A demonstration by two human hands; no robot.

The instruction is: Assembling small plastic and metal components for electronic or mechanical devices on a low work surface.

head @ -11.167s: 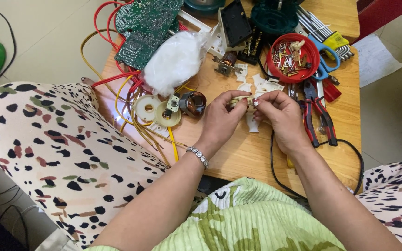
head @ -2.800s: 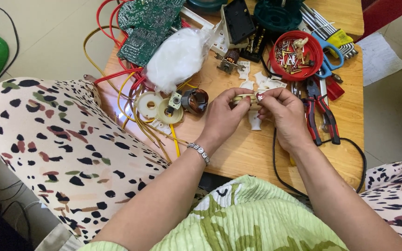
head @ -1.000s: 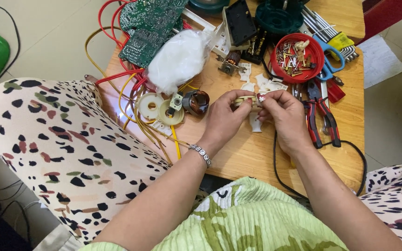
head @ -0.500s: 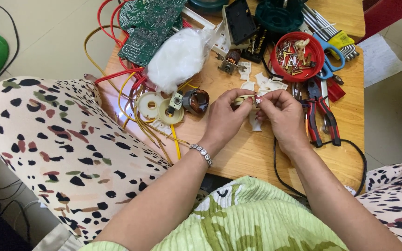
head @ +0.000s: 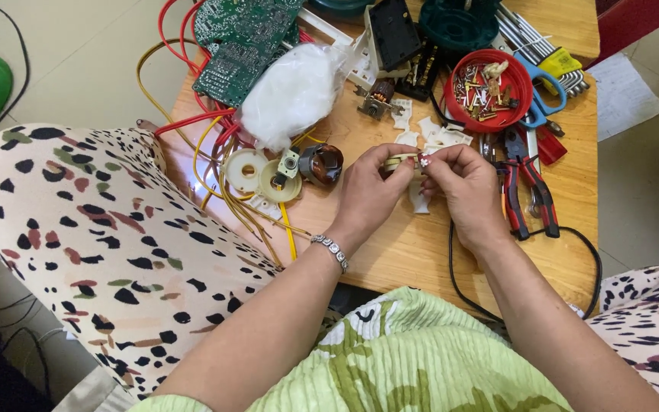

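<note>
Your left hand (head: 371, 194) and right hand (head: 463, 191) meet over the wooden table (head: 421, 259), fingertips of both pinching a small cream plastic part (head: 404, 162) between them. Just right lie red-handled pliers (head: 526, 187). Beyond sits a red bowl of screws (head: 488, 90); left, a white plastic bag (head: 293, 93).

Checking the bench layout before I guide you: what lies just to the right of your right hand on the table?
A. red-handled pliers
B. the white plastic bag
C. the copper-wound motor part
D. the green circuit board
A: the red-handled pliers lie beside the right hand.
</note>
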